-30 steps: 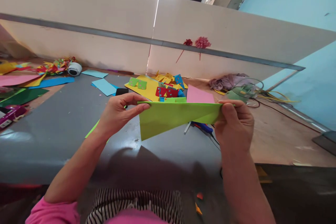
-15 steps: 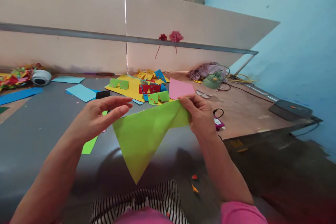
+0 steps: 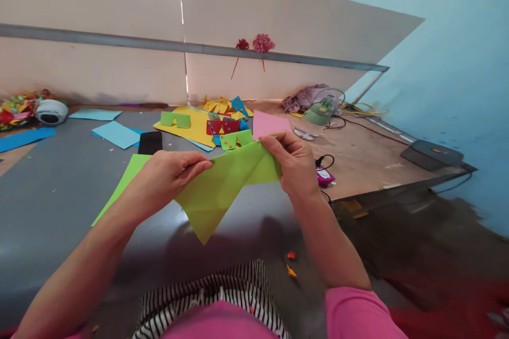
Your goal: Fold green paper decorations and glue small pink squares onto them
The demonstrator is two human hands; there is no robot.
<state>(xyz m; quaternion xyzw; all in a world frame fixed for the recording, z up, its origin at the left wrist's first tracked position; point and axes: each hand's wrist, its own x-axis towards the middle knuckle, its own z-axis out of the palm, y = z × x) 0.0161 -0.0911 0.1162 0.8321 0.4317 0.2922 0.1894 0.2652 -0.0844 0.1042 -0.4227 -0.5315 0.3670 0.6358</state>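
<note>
A folded sheet of lime-green paper [image 3: 217,190] hangs between my hands above the table's near edge, its crease on top and a pointed corner down. My left hand [image 3: 170,175] pinches the upper left part of the crease between thumb and fingers. At the other end, my right hand [image 3: 296,161] grips the upper right corner. Beside my left forearm lies another green sheet [image 3: 121,188], partly covered by the arm. Beyond the held paper sit several folded, dotted paper pieces, among them a green one [image 3: 183,121] and a red one [image 3: 222,127].
A black phone [image 3: 150,143] rests left of centre, near light-blue paper [image 3: 116,134]. Behind are a yellow sheet [image 3: 194,124] and a pink sheet [image 3: 271,123]. On the right stand a green cap-like object [image 3: 320,112] and a dark box [image 3: 432,154] with cables.
My left hand has closed its fingers on the paper's crease, where before they were apart at its left corner. The camera view has tilted slightly down, and the paper's point sits higher.
</note>
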